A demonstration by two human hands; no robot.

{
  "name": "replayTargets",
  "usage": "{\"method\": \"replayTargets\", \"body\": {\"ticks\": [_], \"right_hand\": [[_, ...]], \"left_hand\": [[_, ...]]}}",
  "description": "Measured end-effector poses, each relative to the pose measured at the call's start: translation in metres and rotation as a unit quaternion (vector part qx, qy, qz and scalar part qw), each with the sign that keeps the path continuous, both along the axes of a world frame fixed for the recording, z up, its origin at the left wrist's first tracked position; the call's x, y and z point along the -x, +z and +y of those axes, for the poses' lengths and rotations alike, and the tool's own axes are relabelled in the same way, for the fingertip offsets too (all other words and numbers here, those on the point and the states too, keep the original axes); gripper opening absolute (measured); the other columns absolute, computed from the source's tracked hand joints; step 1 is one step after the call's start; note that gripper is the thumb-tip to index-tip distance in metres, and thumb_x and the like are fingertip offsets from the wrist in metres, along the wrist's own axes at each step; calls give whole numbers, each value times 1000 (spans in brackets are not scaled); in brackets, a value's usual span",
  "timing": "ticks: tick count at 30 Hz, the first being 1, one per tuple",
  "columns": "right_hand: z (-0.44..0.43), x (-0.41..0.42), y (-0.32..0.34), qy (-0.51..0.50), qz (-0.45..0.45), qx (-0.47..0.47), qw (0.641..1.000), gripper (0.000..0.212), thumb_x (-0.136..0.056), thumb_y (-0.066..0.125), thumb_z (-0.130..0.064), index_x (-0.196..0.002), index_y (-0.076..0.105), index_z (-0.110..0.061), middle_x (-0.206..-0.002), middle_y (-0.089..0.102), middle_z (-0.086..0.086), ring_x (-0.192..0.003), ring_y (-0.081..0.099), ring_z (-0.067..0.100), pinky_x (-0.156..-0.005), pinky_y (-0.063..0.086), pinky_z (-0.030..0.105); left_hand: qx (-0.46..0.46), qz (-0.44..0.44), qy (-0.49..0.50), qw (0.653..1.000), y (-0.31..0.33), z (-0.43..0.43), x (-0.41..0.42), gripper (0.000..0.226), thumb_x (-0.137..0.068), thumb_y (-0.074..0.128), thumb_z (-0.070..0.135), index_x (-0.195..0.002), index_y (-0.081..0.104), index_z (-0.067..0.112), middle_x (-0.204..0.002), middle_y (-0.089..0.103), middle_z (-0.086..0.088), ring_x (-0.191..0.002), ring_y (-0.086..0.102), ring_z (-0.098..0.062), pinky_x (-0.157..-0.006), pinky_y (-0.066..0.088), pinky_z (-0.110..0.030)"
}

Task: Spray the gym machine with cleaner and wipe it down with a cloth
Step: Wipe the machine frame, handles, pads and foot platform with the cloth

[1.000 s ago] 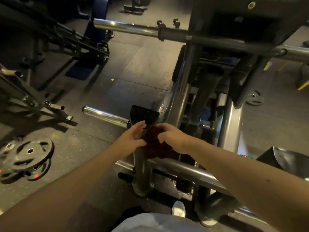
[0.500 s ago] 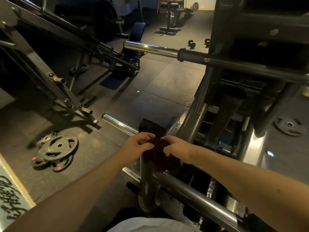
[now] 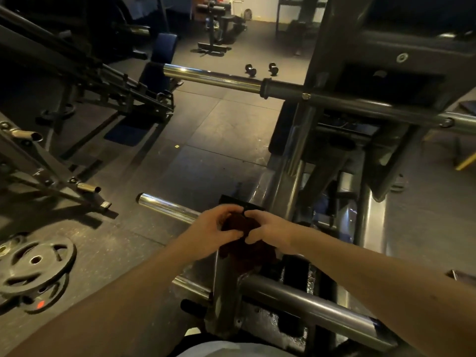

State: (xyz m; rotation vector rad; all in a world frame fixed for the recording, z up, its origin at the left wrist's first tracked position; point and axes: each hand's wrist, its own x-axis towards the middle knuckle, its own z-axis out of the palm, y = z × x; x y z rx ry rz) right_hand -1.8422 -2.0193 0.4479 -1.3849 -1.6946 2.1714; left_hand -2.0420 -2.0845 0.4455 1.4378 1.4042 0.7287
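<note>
Looks like wipe step. Both our hands, left hand and right hand, pinch dark cloth at lower centre, against machine upright. No spray bottle visible. Next we probably bunch cloth, rub down post.

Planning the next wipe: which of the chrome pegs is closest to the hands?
The short low chrome peg jutting left beside the left hand, which grips the cloth; the long upper chrome bar lies much farther away.
</note>
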Motion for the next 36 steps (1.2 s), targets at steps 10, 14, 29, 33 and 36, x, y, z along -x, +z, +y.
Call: {"method": "replayTargets", "body": {"ticks": [10,14,29,33,36], "right_hand": [[-38,44,3,-198,13,40,979,22,-101,61,-14,-118,72,-6,-117,73,18,-113,71,32,-102,54,47],[-50,51,19,-338,53,93,935,26,-103,57,-12,-125,68,-4,-120,74,17,-111,72,30,-96,55,44],[-21,101,-73,-57,-413,-323,850,50,-110,39,-38,-158,37,-27,-173,5,0,-159,-4,24,-124,12,56],[-18,77,-81,-67,-405,-392,823,51,-105,52,-29,-155,42,-30,-168,23,-4,-154,12,23,-123,24,56],[-9,80,-88,-77,-390,-422,815,48,-104,56,-28,-151,50,-27,-160,33,2,-147,23,28,-122,27,51]], "left_hand": [[-10,41,-110,993,-24,44,82,9,-92,76,30,-98,71,25,-97,63,5,-87,65,-5,-83,54,-28],[-6,2,-143,990,-33,65,91,19,-93,75,24,-111,69,29,-113,61,3,-101,65,-13,-94,57,-34],[-1,120,-66,991,-75,108,75,44,-100,65,19,-144,57,21,-128,56,4,-119,59,-16,-102,49,-32],[14,100,-50,994,-79,106,74,50,-98,69,16,-146,54,20,-117,49,12,-119,56,-15,-109,45,-37],[25,86,-41,995,-85,107,75,47,-98,67,13,-143,57,19,-103,52,17,-102,57,-7,-104,44,-30]]}}
